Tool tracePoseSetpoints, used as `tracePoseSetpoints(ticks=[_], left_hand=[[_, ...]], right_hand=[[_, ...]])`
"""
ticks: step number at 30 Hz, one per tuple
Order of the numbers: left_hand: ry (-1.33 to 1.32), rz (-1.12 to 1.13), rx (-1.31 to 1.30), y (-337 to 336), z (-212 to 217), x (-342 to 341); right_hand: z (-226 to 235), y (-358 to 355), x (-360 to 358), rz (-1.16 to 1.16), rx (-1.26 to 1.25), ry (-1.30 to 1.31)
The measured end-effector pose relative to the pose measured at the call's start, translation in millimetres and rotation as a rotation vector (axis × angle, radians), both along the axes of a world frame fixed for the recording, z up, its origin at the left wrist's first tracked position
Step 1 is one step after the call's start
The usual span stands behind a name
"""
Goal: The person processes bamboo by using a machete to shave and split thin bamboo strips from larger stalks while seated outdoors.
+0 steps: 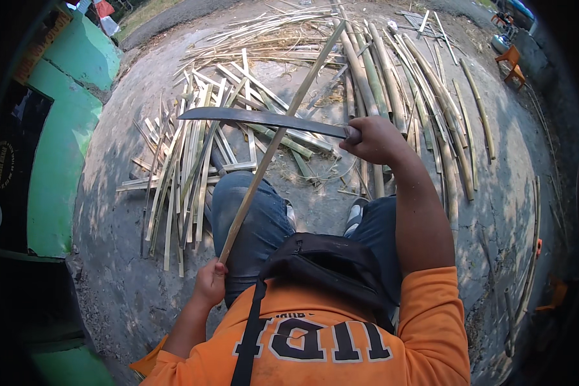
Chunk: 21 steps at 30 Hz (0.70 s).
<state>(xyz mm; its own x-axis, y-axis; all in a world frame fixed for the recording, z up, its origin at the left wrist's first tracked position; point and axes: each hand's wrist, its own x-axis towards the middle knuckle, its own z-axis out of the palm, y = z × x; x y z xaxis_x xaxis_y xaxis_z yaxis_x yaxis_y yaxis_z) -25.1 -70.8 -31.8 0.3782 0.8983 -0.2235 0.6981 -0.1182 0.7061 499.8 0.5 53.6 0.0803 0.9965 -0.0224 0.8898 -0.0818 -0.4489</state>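
My left hand point(210, 282) is closed around the near end of a long, narrow bamboo strip point(256, 182), beside my left thigh. The strip slants away from me, up and to the right. My right hand point(377, 139) grips the handle of a machete point(264, 119), held out ahead of my knees. Its long dark blade points left and crosses the strip near the middle. Blade and strip overlap in view; whether they touch I cannot tell.
A heap of split bamboo strips point(196, 161) lies on the concrete at my left. Bamboo poles point(386, 77) stretch out ahead and to the right. A black waist bag point(328, 264) rests on my lap. An orange chair point(511, 64) stands far right, a green wall point(58, 154) at left.
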Motion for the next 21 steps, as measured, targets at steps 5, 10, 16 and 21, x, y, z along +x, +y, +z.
tracePoseSetpoints(ticks=[5,10,16,21], left_hand=[[-0.066,-0.003,-0.004,-0.5,-0.9,0.1],[-0.041,0.004,0.012,-1.3,2.8,2.3],[-0.046,-0.002,-0.001,-1.2,5.2,2.7],[-0.059,-0.002,0.022,-0.8,5.2,4.4]], right_hand=[[0.8,-0.4,-2.0,0.003,-0.001,0.013],[-1.0,-0.1,-1.7,0.007,0.008,0.017],[-0.9,-0.5,-2.7,-0.003,-0.009,0.026],[3.5,-1.7,-4.7,-0.013,-0.019,0.033]])
